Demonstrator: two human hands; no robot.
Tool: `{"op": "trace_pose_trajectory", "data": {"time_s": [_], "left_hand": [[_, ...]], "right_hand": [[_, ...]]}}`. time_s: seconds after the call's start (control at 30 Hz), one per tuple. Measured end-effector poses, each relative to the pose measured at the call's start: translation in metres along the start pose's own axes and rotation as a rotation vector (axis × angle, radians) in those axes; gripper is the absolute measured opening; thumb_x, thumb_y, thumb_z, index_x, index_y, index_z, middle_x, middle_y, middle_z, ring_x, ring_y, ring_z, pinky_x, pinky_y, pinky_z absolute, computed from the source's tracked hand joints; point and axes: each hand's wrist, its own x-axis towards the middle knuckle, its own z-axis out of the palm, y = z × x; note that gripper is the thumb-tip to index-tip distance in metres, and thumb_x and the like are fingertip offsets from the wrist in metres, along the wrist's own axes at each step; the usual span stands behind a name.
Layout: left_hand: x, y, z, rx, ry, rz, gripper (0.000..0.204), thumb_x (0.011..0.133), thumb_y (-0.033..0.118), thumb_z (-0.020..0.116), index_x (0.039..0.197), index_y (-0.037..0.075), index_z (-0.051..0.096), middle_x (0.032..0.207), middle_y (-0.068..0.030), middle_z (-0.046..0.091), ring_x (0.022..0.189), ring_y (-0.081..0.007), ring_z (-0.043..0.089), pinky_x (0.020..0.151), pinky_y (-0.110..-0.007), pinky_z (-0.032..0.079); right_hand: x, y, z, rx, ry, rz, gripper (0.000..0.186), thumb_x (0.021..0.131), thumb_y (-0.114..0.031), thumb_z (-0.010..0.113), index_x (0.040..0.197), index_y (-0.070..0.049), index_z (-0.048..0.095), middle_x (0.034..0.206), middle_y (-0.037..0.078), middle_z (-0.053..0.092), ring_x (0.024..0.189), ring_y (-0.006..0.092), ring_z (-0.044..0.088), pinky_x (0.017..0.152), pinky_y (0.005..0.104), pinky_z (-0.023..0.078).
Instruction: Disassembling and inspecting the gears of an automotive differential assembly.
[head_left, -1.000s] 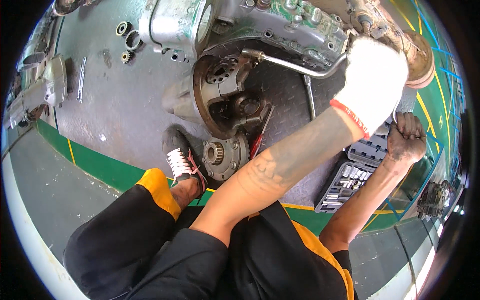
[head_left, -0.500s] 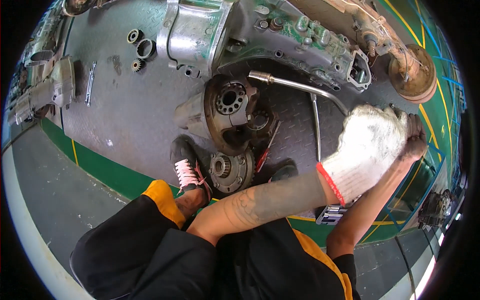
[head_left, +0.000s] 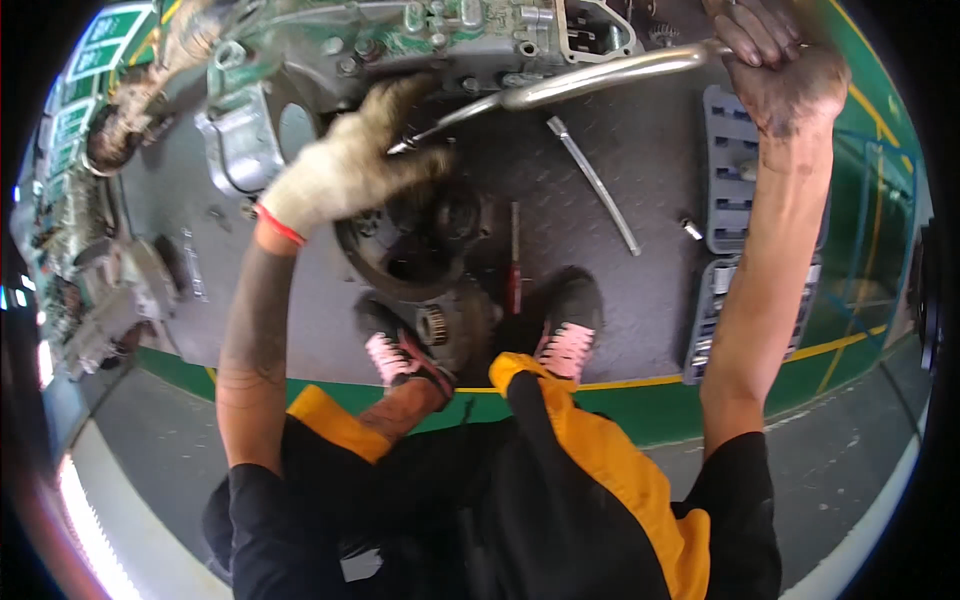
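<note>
A long chrome wrench with a bent shaft [head_left: 605, 82] spans the space in front of the big green-stained metal gearbox casing [head_left: 440, 40]. My bare right hand [head_left: 795, 88], dark with grease, is closed around its right end. My left hand [head_left: 340, 172], in a white glove with a red cuff, is blurred by motion. Its thumb and fingers are spread apart around the wrench's thin left end; no grip shows. Below the glove lies a dark round differential housing [head_left: 400, 285], partly covered by the hand.
A steel extension bar [head_left: 597, 188], a small socket [head_left: 691, 229] and a red-handled screwdriver [head_left: 515, 285] lie on the dark plate floor. An open socket case [head_left: 715, 165] sits beside my right forearm. Between my shoes is a flanged gear [head_left: 437, 325].
My gloved left hand has left my right hand and swung far left, its fingers opening. The wrench has risen and turned with my right hand. My view has shifted to the right.
</note>
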Motion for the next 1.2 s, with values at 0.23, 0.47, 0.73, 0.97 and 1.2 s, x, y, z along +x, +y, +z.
{"op": "trace_pose_trajectory", "data": {"time_s": [0.23, 0.47, 0.73, 0.97, 1.2], "left_hand": [[-0.022, -0.006, 0.028, -0.128, -0.034, -0.327, 0.072, 0.086, 0.037, 0.073, 0.144, 0.005, 0.046, 0.130, -0.0246, 0.061, 0.123, -0.0425, 0.058, 0.102, -0.046, 0.047], [-0.039, -0.006, 0.038, -0.197, 0.006, -0.372, 0.076, 0.075, 0.040, 0.080, 0.138, 0.007, 0.051, 0.113, -0.0180, 0.067, 0.102, -0.0287, 0.067, 0.089, -0.041, 0.054], [-0.057, 0.036, 0.042, -0.346, -0.140, -0.413, 0.082, 0.067, 0.031, 0.090, 0.136, 0.005, 0.052, 0.105, -0.0141, 0.070, 0.092, -0.0217, 0.070, 0.083, -0.035, 0.057], [-0.012, 0.077, 0.062, -0.013, 0.443, 0.253, 0.080, 0.068, 0.023, 0.085, 0.135, -0.002, 0.048, 0.109, -0.0193, 0.066, 0.098, -0.0366, 0.065, 0.090, -0.045, 0.052], [0.031, 0.149, 0.088, -0.301, 0.776, 0.167, 0.036, 0.068, 0.017, 0.080, 0.101, 0.011, 0.068, 0.082, -0.0031, 0.064, 0.076, -0.0220, 0.065, 0.070, -0.039, 0.053]], "right_hand": [[-0.019, -0.011, -0.046, 0.111, -0.166, 0.109, 0.034, 0.097, -0.014, 0.042, 0.063, -0.014, 0.035, 0.056, -0.004, 0.027, 0.048, 0.0106, 0.021, 0.051, 0.0266, 0.025], [-0.034, 0.006, 0.005, 0.055, 0.136, -0.014, 0.036, 0.098, -0.024, 0.037, 0.062, -0.019, 0.036, 0.050, -0.007, 0.024, 0.040, 0.0091, 0.022, 0.040, 0.0270, 0.023], [-0.007, -0.013, 0.003, 0.021, -0.136, 0.060, 0.037, 0.100, -0.024, 0.035, 0.063, -0.018, 0.037, 0.050, -0.008, 0.026, 0.038, 0.0086, 0.022, 0.037, 0.0257, 0.022], [0.005, -0.029, -0.025, 0.042, -0.338, 0.246, 0.035, 0.102, -0.012, 0.038, 0.067, -0.012, 0.036, 0.058, -0.003, 0.028, 0.048, 0.0100, 0.024, 0.048, 0.0271, 0.023], [0.009, -0.049, -0.057, -0.128, -0.041, 0.263, 0.034, 0.101, -0.009, 0.036, 0.067, -0.011, 0.036, 0.058, -0.002, 0.027, 0.048, 0.0100, 0.024, 0.047, 0.0272, 0.025]]}}
